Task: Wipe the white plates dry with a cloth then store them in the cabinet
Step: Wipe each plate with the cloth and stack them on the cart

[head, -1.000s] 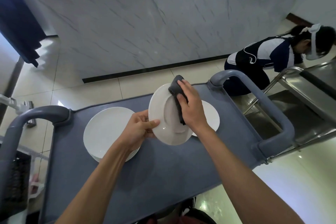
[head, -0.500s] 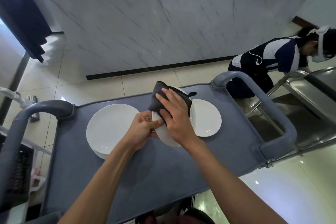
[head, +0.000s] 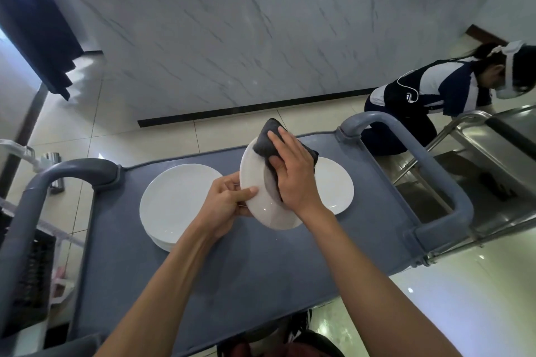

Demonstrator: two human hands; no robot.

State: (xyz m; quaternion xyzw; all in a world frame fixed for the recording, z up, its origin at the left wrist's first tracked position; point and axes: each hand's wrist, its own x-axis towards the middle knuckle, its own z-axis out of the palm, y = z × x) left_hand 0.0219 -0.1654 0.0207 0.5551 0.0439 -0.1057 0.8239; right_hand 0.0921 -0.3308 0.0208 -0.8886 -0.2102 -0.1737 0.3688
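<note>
**Over the cart top: cloth has swung back onto the plate's face**

Over the grey cart (head: 261, 284), the plate in hand (head: 262, 206) is tipped up on edge with its face showing again. Half a second ago the cloth was bunched over its near rim and hid most of it; a second ago it looked much like it does now. So the cloth is going round and round, and I'd say this plate is mid-wipe, not done.

The left hand (head: 229, 200) pinches the plate's left rim, thumb on the face and fingers curled behind. The right hand (head: 293, 174) presses the dark cloth (head: 268, 139) against the upper part of the face, fingers wrapped over the wad. The plate is held just above the surface, touching nothing else that I can tell.

Other stuff around:
- a stack of white plates (head: 177, 200) on the cart's left half, just beside the left hand
- a single plate (head: 338, 185) lying flat on the right half, partly behind the right hand
- the cart's handles, the left handle (head: 72, 174) and the right handle (head: 429, 171)

Which pile is dry and which is wet I can't tell. No cabinet is in view that I can pick out. Another person (head: 435, 95) crouches on the floor past the right handle, by a steel trolley (head: 493, 136), so that side looks tight for walking plates out.
</note>
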